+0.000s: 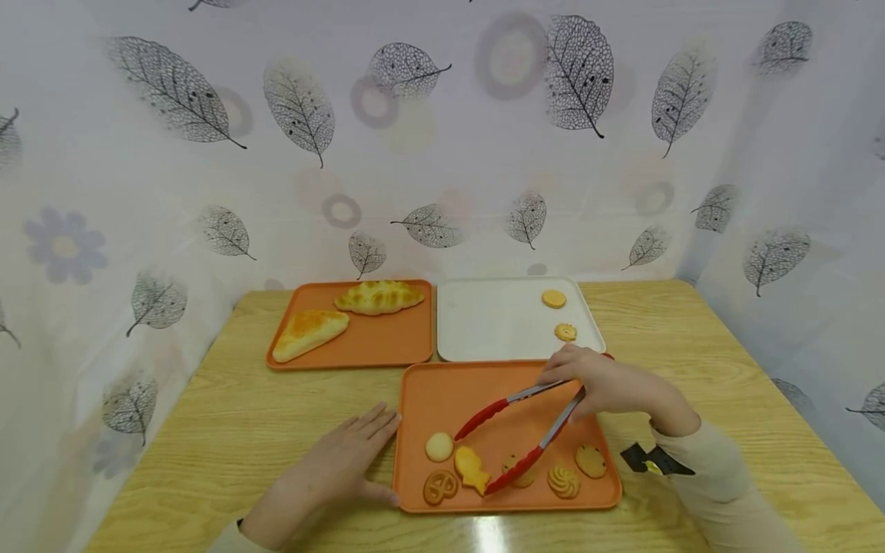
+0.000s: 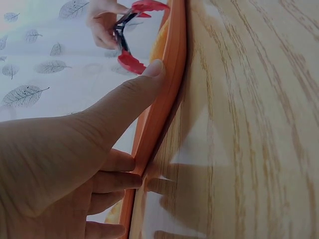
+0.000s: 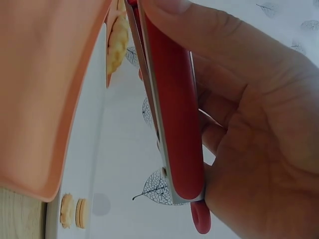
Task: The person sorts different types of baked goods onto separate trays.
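My right hand grips red-and-silver tongs, fingers and thumb around the handles. The tongs' two arms are spread, and their red tips stand on either side of a yellow fish-shaped cookie. Beneath lies an orange tray that also bears a round pale cookie, a pretzel cookie, a swirl cookie and a speckled round cookie. One tong arm partly hides another round cookie. Fingers straight, my left hand touches this tray's left rim.
Behind on the left, a second orange tray carries a croissant-like bread and a triangular bread. A white tray beside it holds a round cookie and a scalloped cookie. A leaf-patterned cloth hangs behind the wooden table.
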Demonstrator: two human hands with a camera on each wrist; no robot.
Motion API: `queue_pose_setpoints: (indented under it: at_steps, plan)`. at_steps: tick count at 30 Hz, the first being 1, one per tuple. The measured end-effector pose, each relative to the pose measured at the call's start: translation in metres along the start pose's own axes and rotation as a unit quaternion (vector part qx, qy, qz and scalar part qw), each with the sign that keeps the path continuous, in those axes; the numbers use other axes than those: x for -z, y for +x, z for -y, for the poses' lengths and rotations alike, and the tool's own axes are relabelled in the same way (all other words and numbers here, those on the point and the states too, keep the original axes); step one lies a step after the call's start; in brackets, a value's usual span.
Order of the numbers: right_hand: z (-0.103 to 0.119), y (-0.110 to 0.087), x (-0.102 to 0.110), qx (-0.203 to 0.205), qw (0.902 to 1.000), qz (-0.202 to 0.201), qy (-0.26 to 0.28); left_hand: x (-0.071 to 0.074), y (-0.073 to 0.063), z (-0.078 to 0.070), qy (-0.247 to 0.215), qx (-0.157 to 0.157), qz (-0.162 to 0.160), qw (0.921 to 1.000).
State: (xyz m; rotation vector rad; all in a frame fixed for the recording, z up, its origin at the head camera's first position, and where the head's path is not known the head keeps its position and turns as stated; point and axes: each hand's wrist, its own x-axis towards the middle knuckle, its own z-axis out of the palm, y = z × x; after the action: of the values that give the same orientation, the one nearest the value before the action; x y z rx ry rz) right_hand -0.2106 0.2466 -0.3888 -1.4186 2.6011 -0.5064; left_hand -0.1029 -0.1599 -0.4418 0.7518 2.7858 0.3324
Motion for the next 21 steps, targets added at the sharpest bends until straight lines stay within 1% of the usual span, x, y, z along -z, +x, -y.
queue_pose_setpoints:
  at_steps: [5, 10, 16, 21]
  plan:
    - [0.0043, 0.004, -0.0034, 0.005, 1.0, 0.007, 0.002, -0.0004, 0.0003, -0.0002, 0.0, -0.001, 0.0, 1.0]
    - [0.0078, 0.0072, -0.0046, 0.008, 0.9999, 0.009, -0.009, 0.0007, 0.001, 0.0002, -0.004, 0.002, 0.002, 1.0]
    - [0.0081, 0.0081, -0.0053, 0.015, 0.9998, 0.003, -0.013, 0.0021, 0.0015, 0.0014, -0.008, 0.003, 0.007, 0.9999]
    - [0.0076, 0.0075, -0.0053, 0.0, 1.0, 0.004, -0.006, 0.0031, 0.0019, 0.0024, -0.012, 0.003, 0.009, 0.9999]
